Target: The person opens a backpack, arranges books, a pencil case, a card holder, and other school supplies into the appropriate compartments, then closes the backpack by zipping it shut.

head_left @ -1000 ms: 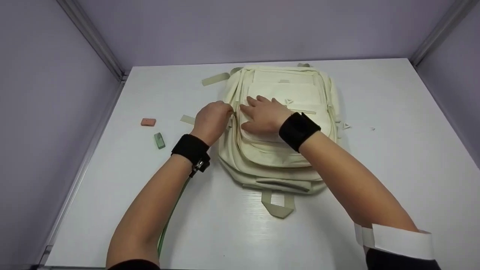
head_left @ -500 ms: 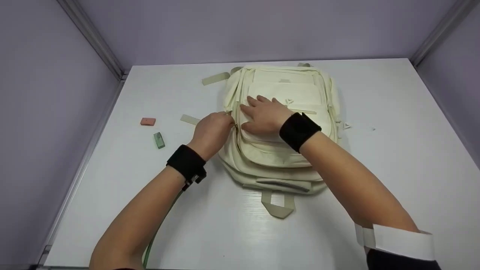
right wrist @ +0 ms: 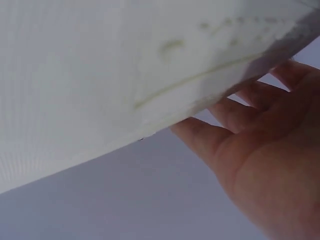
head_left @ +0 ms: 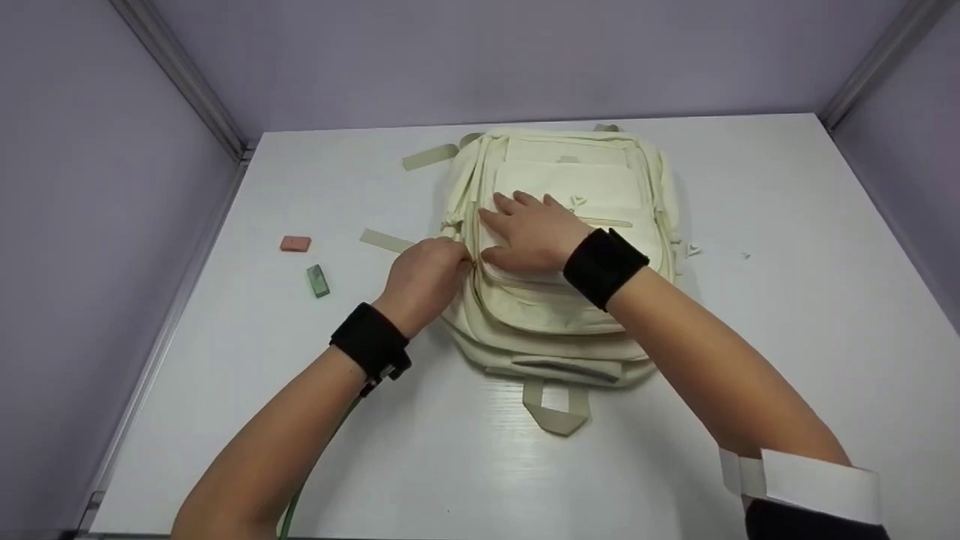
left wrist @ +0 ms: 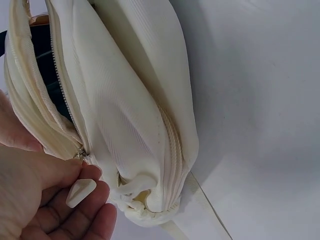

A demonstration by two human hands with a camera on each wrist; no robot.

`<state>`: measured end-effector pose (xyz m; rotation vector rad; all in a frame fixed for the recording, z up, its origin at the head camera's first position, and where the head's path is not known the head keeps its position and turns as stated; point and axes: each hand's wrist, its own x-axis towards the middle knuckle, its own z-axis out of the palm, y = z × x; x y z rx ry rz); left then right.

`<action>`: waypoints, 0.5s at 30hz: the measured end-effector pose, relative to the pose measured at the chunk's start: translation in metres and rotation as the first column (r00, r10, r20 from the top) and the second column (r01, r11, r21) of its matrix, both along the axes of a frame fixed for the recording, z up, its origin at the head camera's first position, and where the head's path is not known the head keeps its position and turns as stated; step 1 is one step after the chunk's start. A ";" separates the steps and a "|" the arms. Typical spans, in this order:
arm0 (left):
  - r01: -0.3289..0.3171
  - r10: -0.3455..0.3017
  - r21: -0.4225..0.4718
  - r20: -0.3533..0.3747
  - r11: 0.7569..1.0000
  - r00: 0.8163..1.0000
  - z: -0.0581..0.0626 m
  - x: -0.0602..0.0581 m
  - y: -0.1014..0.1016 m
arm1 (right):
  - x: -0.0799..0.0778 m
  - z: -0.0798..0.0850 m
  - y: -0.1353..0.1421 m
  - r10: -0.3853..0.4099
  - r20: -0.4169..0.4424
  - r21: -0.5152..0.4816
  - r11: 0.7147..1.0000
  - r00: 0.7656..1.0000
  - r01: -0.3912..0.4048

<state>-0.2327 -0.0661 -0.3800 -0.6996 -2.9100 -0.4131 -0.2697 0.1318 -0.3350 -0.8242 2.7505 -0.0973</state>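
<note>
A cream backpack (head_left: 551,307) lies front side up on the white table, its top handle strap (head_left: 556,421) pointing toward me. At its left side my left hand (head_left: 426,279) pinches a zipper pull; in the left wrist view the pull's white triangular tab (left wrist: 81,193) shows between thumb and fingers. The zipper slider (left wrist: 80,153) sits just above the fingertips, and beyond it the parted zipper teeth (left wrist: 60,80) show a dark interior (left wrist: 47,67). My right hand (head_left: 531,231) rests with spread fingers on the bag's front panel.
A red block (head_left: 295,244) and a green block (head_left: 318,281) lie on the table left of the bag. Loose webbing straps (head_left: 384,240) stick out on that side. A small white triangular tag (head_left: 693,250) lies by the bag's right edge. Purple-grey walls surround the table.
My left hand has moved along the bag's left side toward me, with the zipper pull in its fingers. The right hand has stayed on the front panel.
</note>
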 end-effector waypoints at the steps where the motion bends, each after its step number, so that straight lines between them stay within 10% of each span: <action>1: 0.001 -0.001 0.015 0.000 1.000 1.000 0.000 0.000 0.000 | 0.003 0.000 0.002 0.012 -0.011 -0.004 1.000 1.000 -0.012; 15: 0.065 -0.051 0.110 -0.127 0.992 0.991 -0.008 0.008 -0.009 | 0.068 -0.006 0.061 0.126 -0.178 -0.094 0.985 0.976 -0.144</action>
